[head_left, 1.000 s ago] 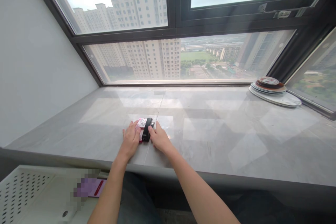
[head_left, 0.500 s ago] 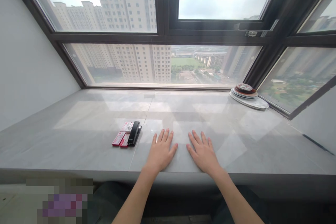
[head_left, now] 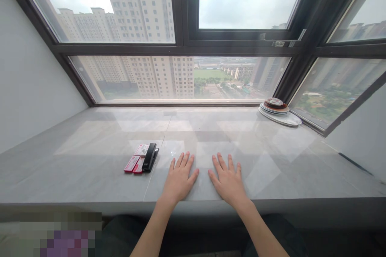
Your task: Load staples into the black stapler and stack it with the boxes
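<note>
My left hand (head_left: 179,178) lies palm down on the grey tiled sill (head_left: 99,184), its fingers spread and nothing in it. To its right my right hand (head_left: 228,178) rests flat on the same surface, fingers apart and also holding nothing. A black stapler (head_left: 150,158) lies a short way left of my left hand, apart from it. Beside and partly under the stapler are small red-and-white boxes: one at the back (head_left: 141,149), one at the left (head_left: 132,164) and one in front (head_left: 138,165). What the boxes contain is hidden.
A stack of round plates or discs (head_left: 279,114) sits in the far right corner by the window frame (head_left: 177,50). A dark thin strip (head_left: 356,163) runs along the right wall's base. The sill's front edge lies just before my wrists. A pixelated patch covers the lower left.
The camera view has shifted slightly, so everything appears a little lower and further left. Both hands stay flat on the sill, and the stapler and boxes keep their places.
</note>
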`<state>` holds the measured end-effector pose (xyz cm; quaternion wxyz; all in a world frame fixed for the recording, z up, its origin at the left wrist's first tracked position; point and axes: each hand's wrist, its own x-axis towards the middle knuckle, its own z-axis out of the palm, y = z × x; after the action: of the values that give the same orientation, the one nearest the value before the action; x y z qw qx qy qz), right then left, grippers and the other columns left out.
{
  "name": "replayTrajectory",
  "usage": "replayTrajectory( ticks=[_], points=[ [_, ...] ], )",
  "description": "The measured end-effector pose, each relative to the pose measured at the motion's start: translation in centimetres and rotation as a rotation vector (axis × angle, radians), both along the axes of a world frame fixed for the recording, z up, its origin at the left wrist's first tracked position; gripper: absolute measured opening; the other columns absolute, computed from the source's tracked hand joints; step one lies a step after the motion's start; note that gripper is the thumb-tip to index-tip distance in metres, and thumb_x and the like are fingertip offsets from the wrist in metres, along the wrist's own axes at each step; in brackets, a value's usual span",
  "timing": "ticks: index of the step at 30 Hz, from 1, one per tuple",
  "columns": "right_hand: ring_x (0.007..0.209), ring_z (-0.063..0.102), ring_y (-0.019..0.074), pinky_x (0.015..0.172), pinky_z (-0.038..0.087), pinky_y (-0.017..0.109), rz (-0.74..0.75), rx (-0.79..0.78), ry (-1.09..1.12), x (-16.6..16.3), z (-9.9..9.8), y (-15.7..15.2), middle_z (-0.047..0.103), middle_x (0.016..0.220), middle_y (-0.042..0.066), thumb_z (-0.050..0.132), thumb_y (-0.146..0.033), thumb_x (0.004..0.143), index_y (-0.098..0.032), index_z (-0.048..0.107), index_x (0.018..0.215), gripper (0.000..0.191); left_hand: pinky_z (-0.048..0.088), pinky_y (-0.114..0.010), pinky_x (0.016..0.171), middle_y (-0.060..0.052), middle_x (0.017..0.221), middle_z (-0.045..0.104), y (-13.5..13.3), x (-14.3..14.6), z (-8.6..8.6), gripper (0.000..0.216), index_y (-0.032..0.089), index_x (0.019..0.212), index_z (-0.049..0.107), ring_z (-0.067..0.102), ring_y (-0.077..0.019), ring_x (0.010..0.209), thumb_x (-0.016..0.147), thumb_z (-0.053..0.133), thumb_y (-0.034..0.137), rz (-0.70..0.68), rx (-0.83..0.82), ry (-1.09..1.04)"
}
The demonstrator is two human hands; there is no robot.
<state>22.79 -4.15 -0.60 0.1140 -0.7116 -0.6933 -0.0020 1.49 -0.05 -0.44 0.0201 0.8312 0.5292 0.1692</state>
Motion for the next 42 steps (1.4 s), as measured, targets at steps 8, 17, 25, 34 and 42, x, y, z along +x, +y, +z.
replayTrajectory(
  ticks=[8, 17, 25, 34, 42],
  points=[
    [0.155, 0.0, 0.0361, 0.12, 0.0, 0.064, 0.004, -0.003, 0.019, 0.01, 0.26, 0.0, 0.016, 0.169, -0.003, 0.031, -0.056, 0.103, -0.035, 0.025, 0.161, 0.062, 0.015, -0.054, 0.125, 0.0, 0.167, 0.024, 0.02, -0.01, -0.01, 0.058, 0.035, 0.158, 0.031, 0.018, -0.0275, 0.155, 0.103, 0.033, 0.053, -0.006, -0.009, -0.023],
    [0.155, 0.002, 0.0359, 0.121, 0.002, 0.063, 0.004, 0.004, 0.017, 0.09, 0.27, -0.05, 0.016, 0.169, -0.004, 0.03, -0.057, 0.103, -0.035, 0.026, 0.161, 0.062, 0.017, -0.055, 0.124, -0.002, 0.167, 0.025, -0.01, -0.06, 0.02, 0.057, 0.033, 0.158, 0.032, 0.019, -0.0268, 0.155, 0.104, 0.033, 0.052, -0.008, 0.006, -0.013],
    [0.156, 0.003, 0.0355, 0.121, 0.003, 0.063, 0.004, 0.0, 0.012, 0.01, 0.32, -0.03, 0.016, 0.169, -0.004, 0.029, -0.056, 0.103, -0.036, 0.025, 0.161, 0.062, 0.017, -0.055, 0.124, -0.001, 0.167, 0.025, -0.05, -0.06, 0.21, 0.057, 0.034, 0.157, 0.032, 0.019, -0.0267, 0.155, 0.104, 0.033, 0.052, -0.007, 0.003, -0.026],
    [0.156, 0.002, 0.0343, 0.121, 0.003, 0.062, -0.003, -0.025, 0.003, -0.12, 0.72, -0.13, 0.016, 0.169, -0.004, 0.029, -0.055, 0.103, -0.036, 0.023, 0.161, 0.062, 0.018, -0.054, 0.124, -0.003, 0.166, 0.029, -0.13, -0.1, 0.63, 0.056, 0.032, 0.156, 0.036, 0.022, -0.0271, 0.154, 0.103, 0.035, 0.053, -0.004, 0.007, -0.035],
    [0.156, 0.002, 0.0339, 0.121, 0.004, 0.062, -0.003, -0.02, -0.001, -0.21, 0.68, -0.12, 0.016, 0.169, -0.003, 0.03, -0.055, 0.103, -0.036, 0.024, 0.161, 0.061, 0.018, -0.054, 0.124, -0.003, 0.166, 0.028, -0.18, -0.26, 0.44, 0.057, 0.033, 0.156, 0.035, 0.021, -0.0266, 0.154, 0.103, 0.034, 0.052, -0.014, 0.013, -0.035]
  ],
)
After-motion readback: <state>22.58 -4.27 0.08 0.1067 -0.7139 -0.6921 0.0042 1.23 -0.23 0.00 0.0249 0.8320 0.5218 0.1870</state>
